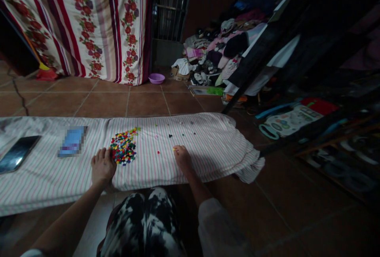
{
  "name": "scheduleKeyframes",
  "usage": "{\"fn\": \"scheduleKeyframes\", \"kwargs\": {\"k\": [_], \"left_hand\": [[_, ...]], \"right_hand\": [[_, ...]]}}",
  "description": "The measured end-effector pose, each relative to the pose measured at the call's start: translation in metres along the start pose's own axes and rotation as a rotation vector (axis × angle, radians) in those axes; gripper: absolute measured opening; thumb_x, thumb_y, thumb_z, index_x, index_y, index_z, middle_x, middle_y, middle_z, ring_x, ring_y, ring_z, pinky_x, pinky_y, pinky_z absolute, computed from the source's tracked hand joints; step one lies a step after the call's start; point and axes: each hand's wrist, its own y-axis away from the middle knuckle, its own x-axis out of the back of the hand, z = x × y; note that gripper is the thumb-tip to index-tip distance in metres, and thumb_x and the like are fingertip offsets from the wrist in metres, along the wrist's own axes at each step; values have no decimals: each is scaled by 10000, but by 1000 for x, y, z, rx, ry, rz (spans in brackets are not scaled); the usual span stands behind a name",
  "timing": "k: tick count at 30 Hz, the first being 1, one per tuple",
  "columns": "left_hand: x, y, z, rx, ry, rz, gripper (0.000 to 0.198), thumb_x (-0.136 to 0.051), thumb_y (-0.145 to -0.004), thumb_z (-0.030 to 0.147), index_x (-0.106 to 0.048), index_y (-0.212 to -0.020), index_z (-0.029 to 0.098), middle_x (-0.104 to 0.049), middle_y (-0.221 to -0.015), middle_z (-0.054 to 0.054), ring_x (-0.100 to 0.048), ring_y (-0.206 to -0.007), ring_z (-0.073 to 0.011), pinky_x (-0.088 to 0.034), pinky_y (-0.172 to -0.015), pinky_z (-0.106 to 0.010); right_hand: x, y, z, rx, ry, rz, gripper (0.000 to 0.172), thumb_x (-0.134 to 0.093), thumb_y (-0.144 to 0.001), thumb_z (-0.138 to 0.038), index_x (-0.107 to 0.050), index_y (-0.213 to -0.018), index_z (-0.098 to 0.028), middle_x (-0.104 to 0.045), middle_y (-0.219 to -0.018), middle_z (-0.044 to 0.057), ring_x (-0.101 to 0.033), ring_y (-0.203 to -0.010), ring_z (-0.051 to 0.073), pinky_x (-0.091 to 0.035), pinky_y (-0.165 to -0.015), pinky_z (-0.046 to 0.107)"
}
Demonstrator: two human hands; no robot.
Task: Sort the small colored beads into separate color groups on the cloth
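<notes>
A pile of small multicoloured pieces, like beads or tiny bricks, lies on a striped cloth. My left hand rests palm down at the pile's left edge, fingers stretched out and touching it. To the right of the pile, my right hand pinches a tiny yellow piece between thumb and finger, just over the cloth. A single red piece lies between the hands. Farther back are a small black cluster, a green piece and several other scattered pieces, too small to make out exactly.
On the cloth's left side lie a dark phone and a blurred blue packet or card. Beyond it are the tiled floor, a purple basin, a floral curtain and heaped clothes. A dark post rises at the right.
</notes>
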Motion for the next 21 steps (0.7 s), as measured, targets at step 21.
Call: {"fn": "scheduleKeyframes", "kwargs": {"k": [21], "left_hand": [[2, -1, 2, 25, -25, -38, 403, -355, -893, 241, -549, -1225, 121, -532, -1343, -193, -439, -1295, -310, -338, -1065, -485]], "right_hand": [[-1, 4, -6, -34, -38, 12, 203, -469, -868, -154, -660, -936, -177, -664, -919, 65, -608, -855, 169, -441, -798, 263]]}}
